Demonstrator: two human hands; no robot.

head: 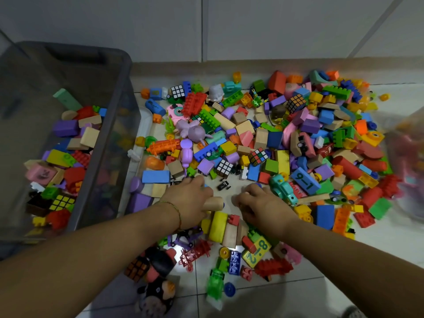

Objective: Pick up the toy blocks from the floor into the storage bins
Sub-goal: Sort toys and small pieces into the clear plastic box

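White wall panels (pixel 286 24) rise at the far side above a beige skirting (pixel 229 63). Puzzle cubes lie scattered: a white-faced cube (pixel 177 91) far left, a mixed cube (pixel 296 103) far right, a third cube (pixel 258 156) and a fourth cube (pixel 224 167) near the middle, and an orange cube (pixel 137 268) at the near edge. A pink toy camera (pixel 175 111) sits just beside a purple figure (pixel 192 130). A white figure (pixel 216 92) stands farther back. Dark plush toys (pixel 158 292) lie nearest, with a green car (pixel 215 283) and a blue wheel (pixel 229 289) to their right. A blurred plastic bag (pixel 410 161) fills the right edge.
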